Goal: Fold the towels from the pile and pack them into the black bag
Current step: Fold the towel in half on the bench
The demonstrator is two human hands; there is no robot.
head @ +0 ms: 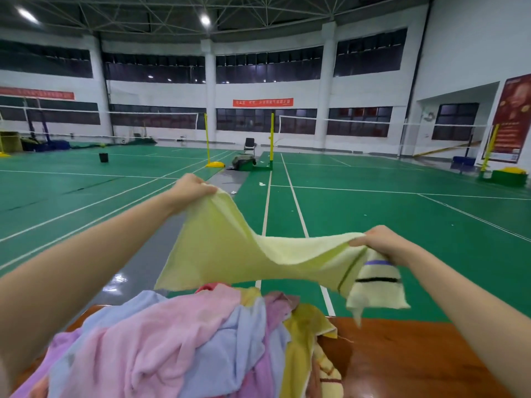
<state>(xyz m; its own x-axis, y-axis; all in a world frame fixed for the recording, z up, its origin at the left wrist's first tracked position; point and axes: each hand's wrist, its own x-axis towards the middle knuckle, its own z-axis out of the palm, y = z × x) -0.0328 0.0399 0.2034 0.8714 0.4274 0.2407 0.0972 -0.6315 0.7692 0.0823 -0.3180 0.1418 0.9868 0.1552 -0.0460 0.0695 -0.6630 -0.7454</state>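
Observation:
A pale yellow towel (pixel 230 254) with dark and purple stripes near one end hangs stretched in the air above the pile. My left hand (pixel 191 188) pinches its upper left corner, raised higher. My right hand (pixel 382 244) grips the striped end, lower and to the right. Below lies the pile of towels (pixel 178 340): pink, light blue, lilac and yellow ones heaped on a brown wooden table (pixel 416 363). No black bag shows in this view.
The table's bare right part lies under my right forearm. Beyond it spreads a green sports court with white lines, yellow net posts (pixel 271 139), nets, a chair (pixel 250 145) and a black bin (pixel 103 157) far off.

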